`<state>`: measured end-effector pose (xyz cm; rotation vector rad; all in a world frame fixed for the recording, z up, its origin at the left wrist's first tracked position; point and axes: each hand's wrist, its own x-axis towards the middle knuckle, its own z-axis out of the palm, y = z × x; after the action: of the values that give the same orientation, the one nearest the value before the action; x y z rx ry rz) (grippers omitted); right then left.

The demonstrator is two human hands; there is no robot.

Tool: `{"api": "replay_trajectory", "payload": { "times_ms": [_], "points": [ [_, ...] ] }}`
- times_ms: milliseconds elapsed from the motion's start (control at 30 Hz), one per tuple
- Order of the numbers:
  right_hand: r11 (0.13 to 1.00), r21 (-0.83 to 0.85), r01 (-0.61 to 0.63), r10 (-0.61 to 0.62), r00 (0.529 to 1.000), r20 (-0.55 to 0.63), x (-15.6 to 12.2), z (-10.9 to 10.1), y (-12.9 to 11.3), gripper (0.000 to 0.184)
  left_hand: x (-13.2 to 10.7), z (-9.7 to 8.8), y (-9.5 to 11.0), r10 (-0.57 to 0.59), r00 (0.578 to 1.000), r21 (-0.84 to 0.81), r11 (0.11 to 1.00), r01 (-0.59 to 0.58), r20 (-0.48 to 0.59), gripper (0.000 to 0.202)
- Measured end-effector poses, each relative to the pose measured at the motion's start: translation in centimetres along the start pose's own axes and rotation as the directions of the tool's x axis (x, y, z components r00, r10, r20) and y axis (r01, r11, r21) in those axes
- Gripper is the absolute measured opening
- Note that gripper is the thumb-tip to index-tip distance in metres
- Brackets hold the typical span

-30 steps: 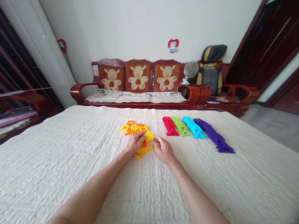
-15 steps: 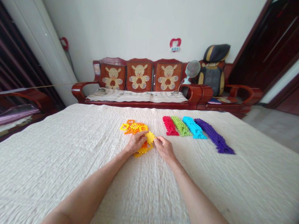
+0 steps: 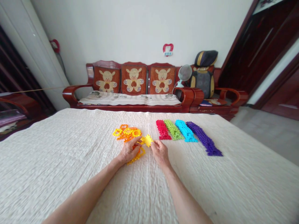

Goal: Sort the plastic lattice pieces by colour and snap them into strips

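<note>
My right hand [image 3: 160, 151] pinches the right edge of a solid yellow building tile [image 3: 148, 140] with notched edges, held just above the cloth. Close by on the left, my left hand [image 3: 130, 150] is bent over a second yellow notched piece [image 3: 141, 141], its thumb and fingers closing on it; the fingers partly cover it. Behind and under the left hand lie loose orange and yellow interlocking pieces [image 3: 126, 132], some with open centres. Another yellow piece [image 3: 137, 157] shows below the left fingers.
Right of the hands lie joined strips of notched pieces: red [image 3: 163, 130], green [image 3: 173, 129], light blue [image 3: 186, 130] and purple [image 3: 204, 138]. A whitish quilted cloth [image 3: 88, 140] covers the table. Beyond it stand a wooden sofa [image 3: 126, 108] with bear cushions and a small fan [image 3: 185, 73].
The view has shifted, so the scene sits farther left and slightly lower. My left fingers have drawn away from the solid yellow tile, which stays in my right hand; a second yellow piece now shows between.
</note>
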<state>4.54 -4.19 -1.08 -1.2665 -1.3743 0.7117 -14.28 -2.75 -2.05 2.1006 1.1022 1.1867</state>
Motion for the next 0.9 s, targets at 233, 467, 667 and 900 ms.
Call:
{"api": "replay_trajectory", "payload": {
  "times_ms": [233, 467, 667, 900],
  "points": [
    [0.987, -0.154, 0.052, -0.066, 0.994, -0.088, 0.8, -0.7, 1.0, 0.031, -0.1, -0.2, 0.2, 0.019, 1.000, 0.086, 0.996, -0.019, -0.008, 0.037],
    [0.919, -0.363, 0.156, -0.199, 0.976, -0.084, 1.0, -0.7, 2.4, 0.036, -0.1, -0.3, 1.1, 0.015, 1.000, 0.151, 0.989, -0.013, -0.013, 0.031],
    [0.878, -0.441, 0.184, -0.204, 0.979, 0.003, 0.7, -0.6, 2.8, 0.049, -0.1, -0.4, 1.4, 0.033, 0.999, 0.166, 0.986, -0.030, -0.016, 0.031],
    [0.823, -0.504, 0.263, -0.238, 0.964, 0.114, 0.3, -1.0, 2.1, 0.048, 0.0, -0.3, 1.0, 0.091, 0.996, 0.197, 0.976, -0.089, 0.000, 0.029]
  ]
}}
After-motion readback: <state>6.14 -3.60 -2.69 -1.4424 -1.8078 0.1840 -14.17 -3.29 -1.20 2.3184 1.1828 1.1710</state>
